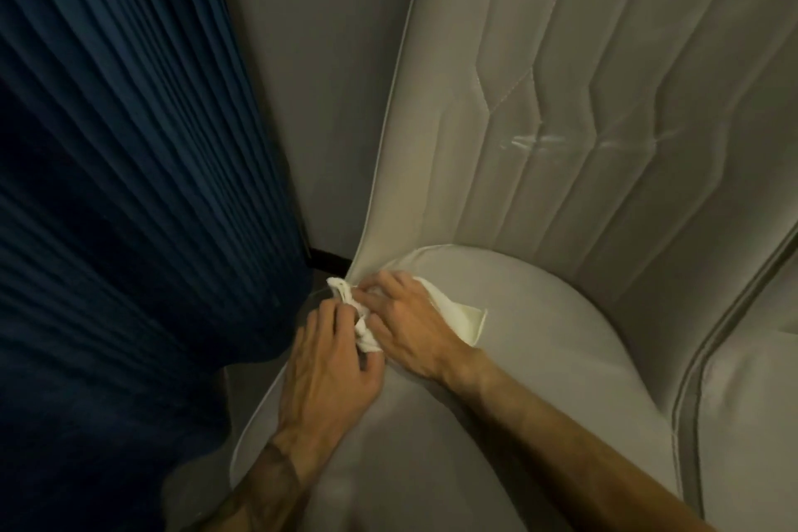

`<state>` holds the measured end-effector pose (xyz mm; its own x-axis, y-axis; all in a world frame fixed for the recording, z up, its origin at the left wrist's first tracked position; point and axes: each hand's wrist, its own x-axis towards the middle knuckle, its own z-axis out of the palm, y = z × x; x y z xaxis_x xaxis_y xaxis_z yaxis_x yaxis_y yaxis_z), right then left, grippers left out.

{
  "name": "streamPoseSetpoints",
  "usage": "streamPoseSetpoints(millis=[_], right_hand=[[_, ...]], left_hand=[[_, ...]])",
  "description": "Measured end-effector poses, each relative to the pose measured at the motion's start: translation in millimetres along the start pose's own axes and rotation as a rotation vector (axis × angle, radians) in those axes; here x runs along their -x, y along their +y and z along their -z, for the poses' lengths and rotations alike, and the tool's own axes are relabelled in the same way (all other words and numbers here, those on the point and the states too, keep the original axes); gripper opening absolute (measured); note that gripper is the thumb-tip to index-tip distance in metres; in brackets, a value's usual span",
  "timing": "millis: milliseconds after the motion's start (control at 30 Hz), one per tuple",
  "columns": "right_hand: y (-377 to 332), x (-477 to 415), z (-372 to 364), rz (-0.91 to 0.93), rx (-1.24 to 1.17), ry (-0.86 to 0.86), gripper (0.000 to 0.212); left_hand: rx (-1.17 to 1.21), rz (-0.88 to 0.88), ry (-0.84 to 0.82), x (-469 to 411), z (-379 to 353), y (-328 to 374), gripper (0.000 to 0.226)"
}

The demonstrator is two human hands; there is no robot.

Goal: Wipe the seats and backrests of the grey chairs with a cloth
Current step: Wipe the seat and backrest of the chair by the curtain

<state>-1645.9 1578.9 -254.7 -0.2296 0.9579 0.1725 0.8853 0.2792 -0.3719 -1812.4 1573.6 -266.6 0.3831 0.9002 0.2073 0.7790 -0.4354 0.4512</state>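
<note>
Nearest me, both forearms reach in across the front of the grey chair's seat [539, 337] and meet at its back left corner. The left hand [332, 354] has its fingers curled round the bunched end of the white cloth [457, 317], gripping it at the seat's edge. The right hand [416, 322] lies on top of the cloth, fingers stretched out toward the crease and pressing it down rather than clutching it.

The cloth runs crosswise. Its crumpled end is between the two hands and its flat tail trails out to the right from under the right hand. Both hands are already on it, so what matters is the way onward. The crease lies just beyond the fingertips, and the quilted backrest [561, 99] rises straight behind it. The backrest shows a few shiny streaks, probably damp.

A dark blue curtain [108, 143] hangs to the left, with a plain wall [302, 56] behind it. A second chair [742, 423] stands at the right.
</note>
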Motion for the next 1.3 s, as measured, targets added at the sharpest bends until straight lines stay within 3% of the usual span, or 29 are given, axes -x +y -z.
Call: streamPoseSetpoints(millis=[100,300,400,567,700,833,900,1000,1067,1233,1300], right_hand=[[22.4,3.3,11.8,-0.084,0.055,0.055,0.041],[78.4,41.5,40.5,-0.589,0.152,0.309,0.038],[70.2,52.3,41.5,-0.593,0.043,0.448,0.031],[62.8,47.5,95.0,-0.646,-0.166,1.003,0.021],[63.2,40.7,184.1,-0.568,-0.058,1.392,0.025],[80.0,29.2,278.8,-0.326,0.300,1.703,0.029],[89.2,19.0,292.1,-0.281,0.475,1.593,0.035],[104.0,15.9,260.7,-0.456,0.687,1.134,0.049],[114.0,21.9,256.0,-0.477,0.793,0.975,0.056],[133.4,0.2,347.6,-0.438,0.983,1.055,0.057],[134.3,-2.6,349.8,-0.461,0.981,1.066,0.058]], left_hand=[[-0.045,-0.004,-0.025,-0.4,4.0,3.0,0.027],[-0.099,0.005,-0.047,-2.1,14.0,6.9,0.025],[-0.138,-0.013,-0.095,-10.4,16.1,8.1,0.036],[-0.107,-0.072,-0.090,-53.8,18.1,23.6,0.066],[-0.056,-0.162,0.061,-97.2,26.3,53.5,0.060],[-0.007,-0.242,0.222,-141.0,36.0,80.3,0.047],[-0.007,-0.306,0.287,-160.0,40.8,90.1,0.050],[0.007,-0.376,0.375,-191.6,48.9,103.6,0.054],[0.007,-0.434,0.435,-216.6,56.9,114.0,0.059],[0.020,-0.504,0.528,-267.4,70.8,125.3,0.074],[0.056,-0.531,0.566,-274.7,64.6,122.5,0.074]])
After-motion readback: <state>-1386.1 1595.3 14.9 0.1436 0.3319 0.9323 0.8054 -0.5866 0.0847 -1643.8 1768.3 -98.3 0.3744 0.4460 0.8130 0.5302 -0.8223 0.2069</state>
